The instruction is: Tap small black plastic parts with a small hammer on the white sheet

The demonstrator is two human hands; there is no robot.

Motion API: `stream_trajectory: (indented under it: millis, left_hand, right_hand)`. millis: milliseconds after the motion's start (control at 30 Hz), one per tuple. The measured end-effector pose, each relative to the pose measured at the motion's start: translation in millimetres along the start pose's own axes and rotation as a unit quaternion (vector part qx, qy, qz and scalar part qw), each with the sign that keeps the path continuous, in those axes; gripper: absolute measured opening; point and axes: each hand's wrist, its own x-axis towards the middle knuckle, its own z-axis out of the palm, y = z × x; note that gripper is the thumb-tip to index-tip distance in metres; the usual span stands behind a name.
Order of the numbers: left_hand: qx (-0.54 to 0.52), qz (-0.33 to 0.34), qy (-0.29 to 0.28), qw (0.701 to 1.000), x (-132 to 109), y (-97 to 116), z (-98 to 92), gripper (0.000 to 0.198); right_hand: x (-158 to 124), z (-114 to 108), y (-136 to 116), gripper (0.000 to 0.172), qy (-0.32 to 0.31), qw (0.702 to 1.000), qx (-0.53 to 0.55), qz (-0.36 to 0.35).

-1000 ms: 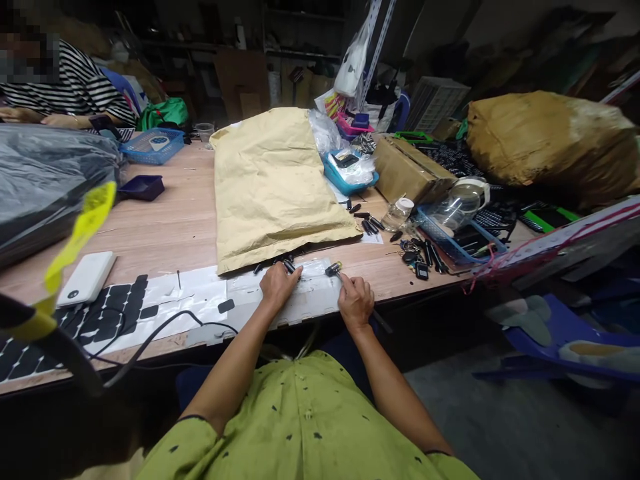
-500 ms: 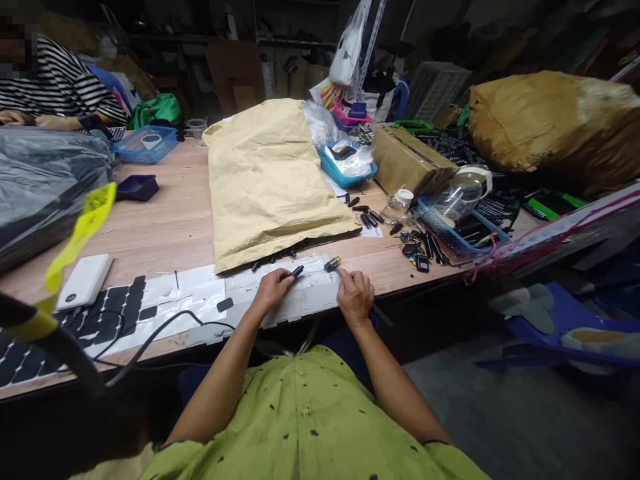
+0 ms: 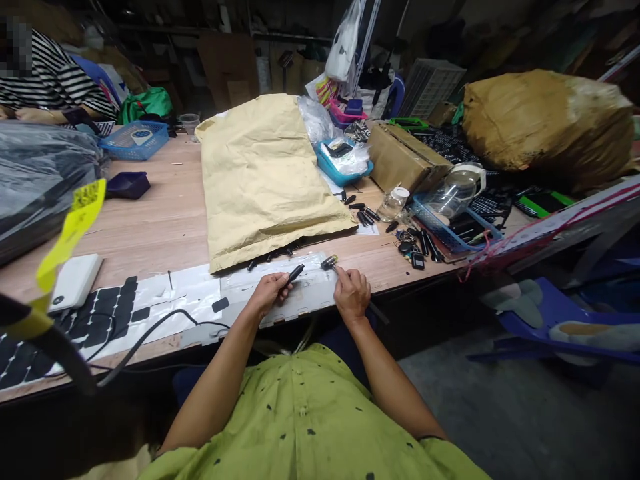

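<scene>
My left hand (image 3: 271,291) is closed around a small black cylindrical piece (image 3: 296,273), whose tapered end points up and to the right. My right hand (image 3: 353,293) grips a small hammer by its handle. The metal hammer head (image 3: 329,263), yellowish at one end, sits just left of my knuckles, over the work strip, and the dark handle end (image 3: 379,313) sticks out below the wrist side. A pale, plastic-covered strip (image 3: 310,293) lies under both hands at the table's front edge. Just beyond, several small black pieces (image 3: 270,257) rest along the padded envelope's lower edge.
A large padded envelope (image 3: 265,180) lies ahead. To the right are black cylinders (image 3: 367,217), a glass jar (image 3: 394,204), key fobs (image 3: 415,257) and a blue basket (image 3: 450,230). A white power bank (image 3: 77,281) and cable lie left. A person in striped sleeves (image 3: 60,80) sits far left.
The black piece in my left hand shows more of its length and is raised slightly. The hammer stays in my right hand nearly unmoved. The whole view has shifted a little.
</scene>
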Motion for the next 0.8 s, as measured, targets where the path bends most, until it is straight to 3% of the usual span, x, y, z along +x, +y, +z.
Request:
stream_trajectory:
  millis: [100, 200, 300, 433, 800]
  left_hand:
    - [0.122, 0.07, 0.044, 0.989, 1.2, -0.9, -0.2, 0.019]
    - [0.271, 0.157, 0.102, 0.944, 3.0, -3.5, 0.7, 0.015]
    - [0.365, 0.197, 0.113, 0.903, 4.7, -9.0, 1.6, 0.021]
    - [0.403, 0.216, 0.097, 0.884, 5.3, -14.9, 1.2, 0.025]
    - [0.412, 0.208, 0.104, 0.881, 7.5, -17.4, 10.9, 0.02]
  right_hand:
    - [-0.1, -0.6, -0.2, 0.037, 0.001, 1.0, -0.004, -0.001]
    - [-0.2, -1.0, -0.4, 0.037, -0.002, 1.0, -0.002, 0.001]
    - [-0.3, -0.7, 0.1, 0.038, -0.007, 1.0, 0.003, 0.003]
    - [-0.1, 1.0, 2.2, 0.038, -0.008, 1.0, 0.004, 0.001]
    - [8.3, -1.1, 10.7, 0.035, -0.018, 1.0, 0.018, -0.003]
